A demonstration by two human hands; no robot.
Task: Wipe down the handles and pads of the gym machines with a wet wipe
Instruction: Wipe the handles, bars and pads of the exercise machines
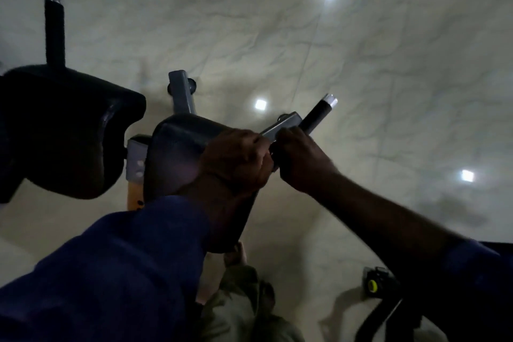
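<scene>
One view only, the head camera, looking steeply down past a gym machine to a pale marble floor (361, 64). Shows two black arm pads side by side, the left pad (63, 125) and the right pad (177, 144), each with a black handle sticking out beyond it: the left handle (54, 33), well apart from the hands, and the right handle (316, 116), capped in silver. Finds both hands together at the far end of the right pad, by a grey bracket (287, 123) carrying the right handle. Puts the left hand (236, 158), blue-sleeved, knuckles up, fingers curled tight over the pad's far corner; cannot tell in the dim light whether closed round a wipe or round nothing. Puts the right hand (299, 158) just beside it, touching or nearly so, fingers wrapped round the foot of the right handle. No sighting of the wet wipe anywhere; probably bunched under one hand, but too dark to say which.

On progress: looks mid-task, working at the join of pad and handle on the right side. Offers no wet sheen or streaks to prove any surface done. Leaves, by the look of it, the right handle's upper grip, the left handle, perhaps the left pad, plus any other machines. Also takes in a grey frame tube (181, 91) behind the right pad, a foot (236, 254) below, and a small black object (374, 283) with a yellow-green spot on the floor at lower right.
</scene>
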